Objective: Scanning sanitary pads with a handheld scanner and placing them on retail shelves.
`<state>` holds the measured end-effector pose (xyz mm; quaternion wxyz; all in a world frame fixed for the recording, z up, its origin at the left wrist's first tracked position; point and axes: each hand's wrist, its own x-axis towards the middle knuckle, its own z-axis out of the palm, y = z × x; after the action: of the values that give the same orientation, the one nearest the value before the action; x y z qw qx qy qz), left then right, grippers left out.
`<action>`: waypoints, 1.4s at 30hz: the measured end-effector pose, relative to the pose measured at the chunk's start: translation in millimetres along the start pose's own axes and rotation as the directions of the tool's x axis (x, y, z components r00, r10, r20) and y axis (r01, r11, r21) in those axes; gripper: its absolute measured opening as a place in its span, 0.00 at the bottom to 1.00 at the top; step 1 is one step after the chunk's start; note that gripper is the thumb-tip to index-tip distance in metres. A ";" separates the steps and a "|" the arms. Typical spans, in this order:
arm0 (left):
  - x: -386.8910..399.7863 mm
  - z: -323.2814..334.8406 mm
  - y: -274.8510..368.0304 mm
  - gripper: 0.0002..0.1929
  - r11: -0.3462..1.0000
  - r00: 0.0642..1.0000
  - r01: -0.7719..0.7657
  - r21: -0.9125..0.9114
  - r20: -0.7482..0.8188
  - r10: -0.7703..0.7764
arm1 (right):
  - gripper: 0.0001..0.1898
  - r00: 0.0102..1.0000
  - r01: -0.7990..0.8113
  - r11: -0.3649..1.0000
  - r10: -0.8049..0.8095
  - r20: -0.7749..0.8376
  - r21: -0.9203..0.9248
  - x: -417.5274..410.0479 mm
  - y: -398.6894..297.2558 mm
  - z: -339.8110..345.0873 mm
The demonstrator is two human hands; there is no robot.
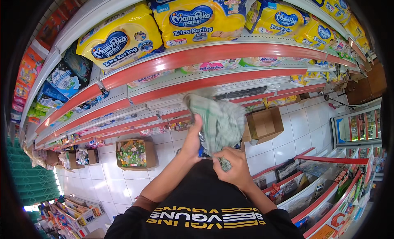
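Observation:
A crumpled pale green and white checked cloth (218, 122) is held up in front of my chest, its upper edge blurred. My left hand (192, 142) grips a mostly hidden item (201, 151) from the left side; only slivers of dark blue and white show beside the thumb. The cloth drapes over that item. Lower down on the right, my right hand (234, 166) is closed around a bunched end of the cloth, and a tuft pokes out of the fist.
Shelves with red front strips (197, 56) hold yellow MamyPoko diaper packs (201, 20) and Merries packs (212, 66). On the tiled floor stand a carton of small packets (134, 154) and an open cardboard box (265, 124). Another stocked rack (320, 189) is at right, a display fridge (357, 128) behind.

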<state>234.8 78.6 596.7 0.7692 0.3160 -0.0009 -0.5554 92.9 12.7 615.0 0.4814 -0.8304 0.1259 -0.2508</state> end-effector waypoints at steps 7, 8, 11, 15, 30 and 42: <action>5.1 -58.4 27.8 0.34 0.979 0.972 -0.189 0.073 0.158 0.176 | 0.12 0.993 -0.097 0.439 0.106 0.056 0.893 -19.8 33.3 -37.7; 6.6 -56.0 28.1 0.31 0.980 0.967 -0.120 -0.160 0.204 0.152 | 0.12 0.973 0.035 0.319 0.207 -0.106 0.947 -17.9 30.2 -42.7; 5.9 -63.4 32.3 0.24 0.856 0.881 0.178 -0.486 0.465 0.082 | 0.16 0.928 0.271 0.105 0.237 -0.289 0.957 8.9 17.6 -60.8; -5.6 -57.2 11.1 0.27 0.912 0.933 0.105 -0.396 0.356 0.047 | 0.18 0.898 0.356 0.508 0.046 -0.437 0.784 51.7 5.8 -29.4; 0.0 -81.3 -13.6 0.20 0.992 0.962 -0.125 -0.010 0.244 0.123 | 0.21 0.820 0.515 0.857 -0.499 0.282 0.020 4.3 15.6 40.7; -54.5 -62.7 -0.4 0.18 0.966 1.000 -0.013 -0.257 0.015 0.018 | 0.20 0.059 0.322 0.053 -0.998 -0.036 -0.945 307.4 -108.7 -213.2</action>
<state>235.7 155.5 565.4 0.8081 0.2086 0.0619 -0.5474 233.7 -227.9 887.2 -0.2438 -0.6630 -0.0811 -0.7031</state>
